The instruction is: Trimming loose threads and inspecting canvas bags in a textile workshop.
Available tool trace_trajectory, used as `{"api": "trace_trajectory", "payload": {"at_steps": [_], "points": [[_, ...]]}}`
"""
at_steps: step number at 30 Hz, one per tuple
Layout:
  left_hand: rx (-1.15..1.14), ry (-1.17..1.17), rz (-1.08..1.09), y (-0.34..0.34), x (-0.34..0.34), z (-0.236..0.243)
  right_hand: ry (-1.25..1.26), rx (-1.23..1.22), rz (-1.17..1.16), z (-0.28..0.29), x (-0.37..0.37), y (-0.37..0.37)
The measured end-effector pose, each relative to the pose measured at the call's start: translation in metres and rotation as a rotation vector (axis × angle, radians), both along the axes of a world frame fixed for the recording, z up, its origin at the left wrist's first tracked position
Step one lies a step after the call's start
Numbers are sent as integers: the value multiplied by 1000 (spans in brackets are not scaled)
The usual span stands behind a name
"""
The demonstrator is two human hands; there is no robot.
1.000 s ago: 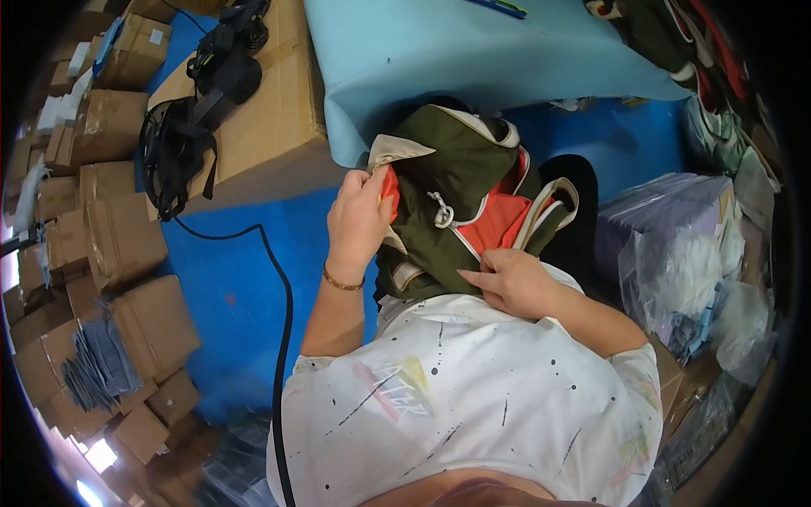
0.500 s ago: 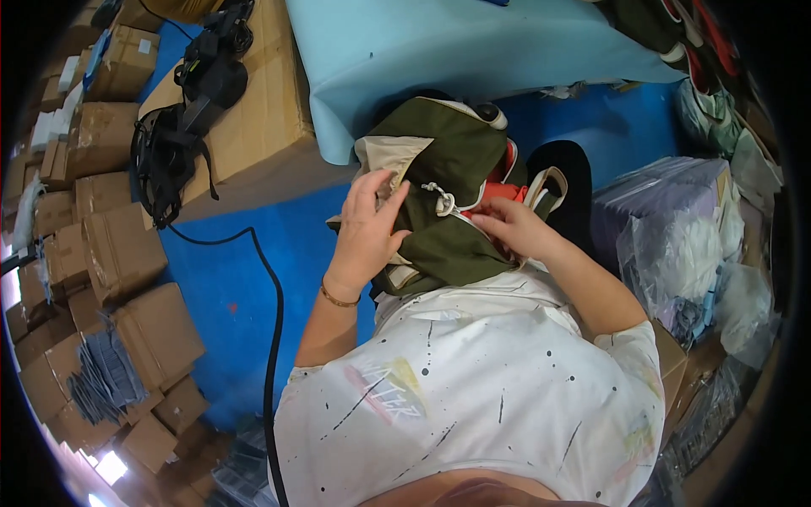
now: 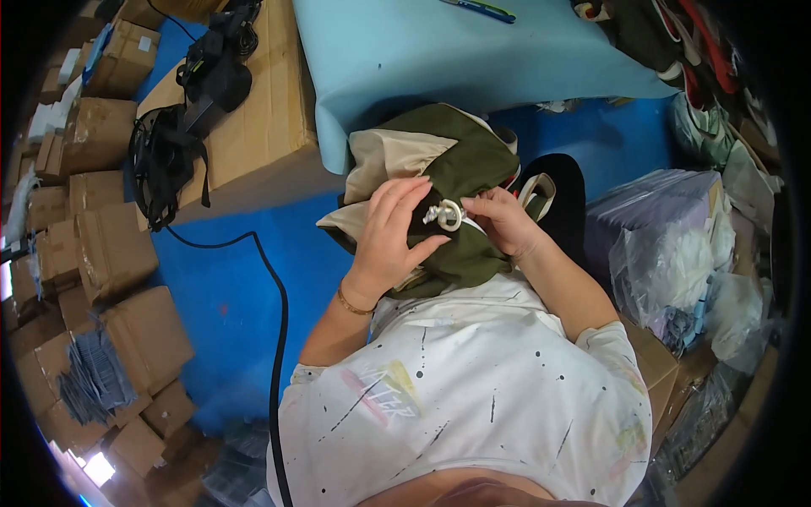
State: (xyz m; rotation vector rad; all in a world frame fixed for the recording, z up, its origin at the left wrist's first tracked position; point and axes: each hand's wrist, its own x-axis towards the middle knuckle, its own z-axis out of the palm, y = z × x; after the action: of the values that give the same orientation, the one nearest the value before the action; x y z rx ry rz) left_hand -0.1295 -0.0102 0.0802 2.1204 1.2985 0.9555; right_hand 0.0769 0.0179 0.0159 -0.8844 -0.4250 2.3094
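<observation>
olive-green bag (image 3: 469, 152) with beige panels (image 3: 393, 152), in the person's lap, below the edge of a light blue table cover (image 3: 473, 63). white ring (image 3: 450, 215) and silvery-white cord (image 3: 432, 214) sit on its front, between the two hands.

left hand (image 3: 393, 232): open, fingers bent, thumb well apart from them, cord end in the gap; can't tell if fingertips touch cord or cloth. gold-toned bracelet (image 3: 355, 302) on that wrist. right hand (image 3: 504, 221): curled, thumb and index nearly together at the ring's right edge, has hold of a bit of the bag; ring or cloth, can't tell.

white black-specked shirt (image 3: 473, 380) on the person. black rounded surface (image 3: 564, 203) right of bag. slim blue-green item (image 3: 486, 10) on the table cover. upper left: large cardboard box (image 3: 253, 110), black straps and gear (image 3: 169, 160) on it, black cable (image 3: 279, 329) running down over blue floor (image 3: 215, 338). far left, stacked cartons (image 3: 114, 249), grey-blue flat bundle (image 3: 95, 376) against them. right side: purple stack (image 3: 650, 198), partly under clear plastic (image 3: 667, 266). more olive-and-red fabric (image 3: 667, 38) top right.
</observation>
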Motion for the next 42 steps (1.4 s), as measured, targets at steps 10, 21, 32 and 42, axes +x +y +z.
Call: {"api": "trace_trajectory", "payload": {"at_steps": [10,21,32,42], "points": [[81,163,6,24,4,-12,-752,627,222,34,23,8],[-17,-24,-20,17,20,-8,-786,1310,-48,37,11,-9],[-40,40,-130,15,36,-5,-472,773,26,-7,25,-14],[1,-74,-46,19,35,-16,-863,880,-216,24,31,-16]]}}
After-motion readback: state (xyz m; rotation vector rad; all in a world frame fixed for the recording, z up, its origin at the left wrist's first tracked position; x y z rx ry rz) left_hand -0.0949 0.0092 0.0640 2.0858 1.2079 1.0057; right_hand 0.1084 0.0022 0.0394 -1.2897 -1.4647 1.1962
